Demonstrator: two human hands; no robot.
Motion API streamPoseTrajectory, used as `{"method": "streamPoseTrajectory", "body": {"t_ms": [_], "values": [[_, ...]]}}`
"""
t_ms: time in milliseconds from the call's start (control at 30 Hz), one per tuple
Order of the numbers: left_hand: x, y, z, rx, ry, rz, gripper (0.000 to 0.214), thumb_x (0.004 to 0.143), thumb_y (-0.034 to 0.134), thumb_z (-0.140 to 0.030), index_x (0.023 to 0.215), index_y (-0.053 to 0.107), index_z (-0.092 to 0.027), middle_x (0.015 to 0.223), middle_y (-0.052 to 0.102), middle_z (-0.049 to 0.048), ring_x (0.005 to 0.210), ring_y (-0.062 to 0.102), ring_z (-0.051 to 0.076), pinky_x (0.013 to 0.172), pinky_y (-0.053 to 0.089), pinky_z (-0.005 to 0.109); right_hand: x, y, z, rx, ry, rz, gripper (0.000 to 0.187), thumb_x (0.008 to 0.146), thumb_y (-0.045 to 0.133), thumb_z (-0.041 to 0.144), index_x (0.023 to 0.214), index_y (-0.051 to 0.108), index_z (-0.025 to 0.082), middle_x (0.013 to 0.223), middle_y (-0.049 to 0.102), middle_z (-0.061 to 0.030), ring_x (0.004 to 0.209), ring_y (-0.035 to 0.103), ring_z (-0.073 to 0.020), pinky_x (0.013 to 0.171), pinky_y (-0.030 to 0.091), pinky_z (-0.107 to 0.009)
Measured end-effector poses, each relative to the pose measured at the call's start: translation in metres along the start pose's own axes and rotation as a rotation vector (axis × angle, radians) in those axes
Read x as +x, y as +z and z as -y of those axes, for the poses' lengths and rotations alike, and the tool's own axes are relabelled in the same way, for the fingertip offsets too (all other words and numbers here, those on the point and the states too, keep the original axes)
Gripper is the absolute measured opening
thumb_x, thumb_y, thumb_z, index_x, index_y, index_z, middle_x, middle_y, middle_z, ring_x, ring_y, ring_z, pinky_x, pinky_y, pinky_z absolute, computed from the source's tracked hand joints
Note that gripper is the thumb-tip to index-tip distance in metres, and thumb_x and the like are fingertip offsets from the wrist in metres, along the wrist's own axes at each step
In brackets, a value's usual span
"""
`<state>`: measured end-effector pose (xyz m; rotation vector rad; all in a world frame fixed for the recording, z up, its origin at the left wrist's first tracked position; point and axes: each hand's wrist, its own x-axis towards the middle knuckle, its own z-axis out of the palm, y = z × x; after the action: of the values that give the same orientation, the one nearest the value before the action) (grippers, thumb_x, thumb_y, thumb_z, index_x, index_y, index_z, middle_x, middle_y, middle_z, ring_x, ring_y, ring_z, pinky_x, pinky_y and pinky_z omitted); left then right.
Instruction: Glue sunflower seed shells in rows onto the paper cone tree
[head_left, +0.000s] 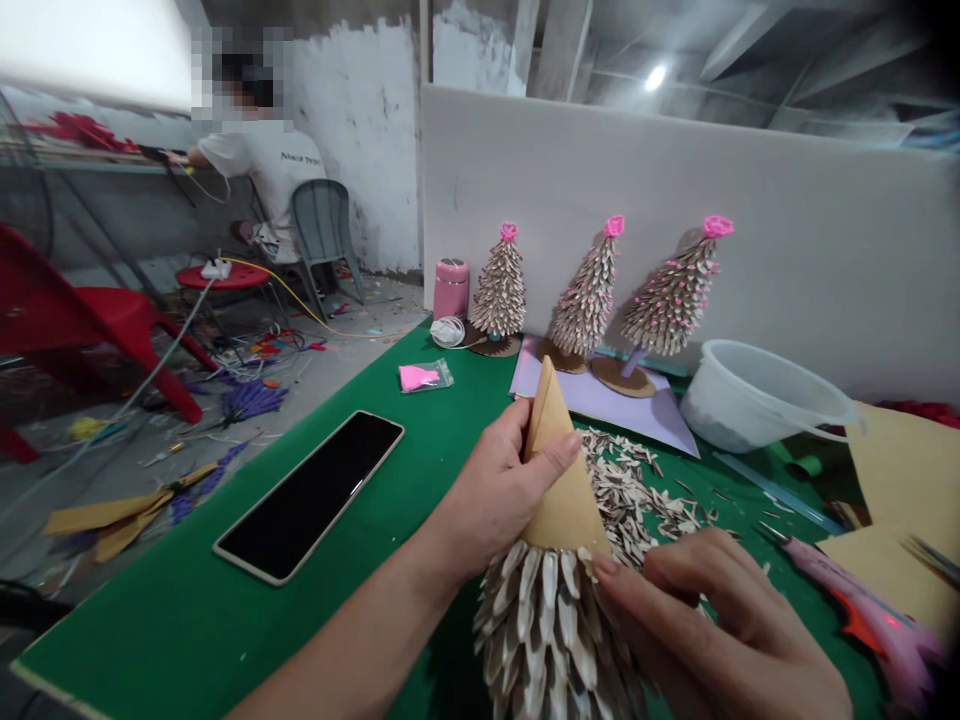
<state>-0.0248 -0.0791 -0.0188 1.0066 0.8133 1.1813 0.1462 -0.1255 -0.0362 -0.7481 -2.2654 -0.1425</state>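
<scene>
My left hand (487, 485) is wrapped around the upper part of a tan paper cone (566, 505), thumb across its front. Overlapping rows of sunflower seed shells (551, 630) cover the cone's lower part, while the tip above is bare paper. At the top row's right end, my right hand (727, 610) pinches a seed shell (587, 562) against the paper; its fingertips partly hide it. Behind the cone lies a loose pile of seed shells (630, 500). A pink glue gun (862, 600) with a lit red light rests to the right of my right hand.
Three finished shell trees (589, 305) with pink tops stand at the back, near a pink cup (451, 290). A phone (315, 495) and a small pink packet (425, 376) lie left. A white basin (765, 400) stands right. A person (262, 170) sits at another table.
</scene>
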Motion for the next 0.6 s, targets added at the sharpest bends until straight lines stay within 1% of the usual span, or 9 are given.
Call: {"method": "streamPoseTrajectory", "body": {"t_ms": [100,300,467,600], "values": [[0.0000,-0.0003,0.0002,0.018,0.005,0.004,0.022,0.075,0.059,-0.029,0.092,0.051,-0.017,0.079,0.056,-0.0004,0.067,0.051,0.011,0.065,0.042,0.024,-0.0002,-0.0003,-0.0009,-0.019,-0.012,0.008,0.031,0.072,0.060,0.006,0.102,0.061,0.016,0.063,0.056,-0.0019,0.056,0.049,-0.0107,0.047,0.043,-0.021],[-0.0003,0.0009,-0.0003,0.034,0.034,-0.016,0.025,0.074,0.061,-0.027,0.095,0.053,-0.016,0.077,0.057,0.0004,0.064,0.050,0.011,0.063,0.042,0.024,-0.0002,0.0007,0.0006,-0.071,-0.024,-0.014,0.027,0.074,0.059,0.008,0.099,0.061,0.016,0.060,0.056,-0.0012,0.053,0.048,-0.0103,0.046,0.042,-0.021],[-0.0002,0.0021,-0.0006,0.017,0.033,-0.009,0.029,0.073,0.061,-0.026,0.099,0.053,-0.017,0.076,0.058,0.0002,0.064,0.051,0.011,0.063,0.042,0.024,-0.0016,0.0014,-0.0004,-0.045,-0.047,-0.039,0.031,0.070,0.063,0.006,0.100,0.061,0.013,0.063,0.057,-0.0028,0.056,0.049,-0.0111,0.048,0.043,-0.023],[-0.0002,0.0022,-0.0004,0.019,0.031,-0.009,0.028,0.073,0.061,-0.027,0.099,0.053,-0.017,0.076,0.058,-0.0003,0.065,0.051,0.011,0.063,0.042,0.023,-0.0053,0.0012,-0.0022,-0.030,-0.054,-0.011,0.033,0.071,0.062,0.005,0.104,0.060,0.012,0.064,0.057,-0.0034,0.058,0.049,-0.0116,0.049,0.043,-0.023]]}}
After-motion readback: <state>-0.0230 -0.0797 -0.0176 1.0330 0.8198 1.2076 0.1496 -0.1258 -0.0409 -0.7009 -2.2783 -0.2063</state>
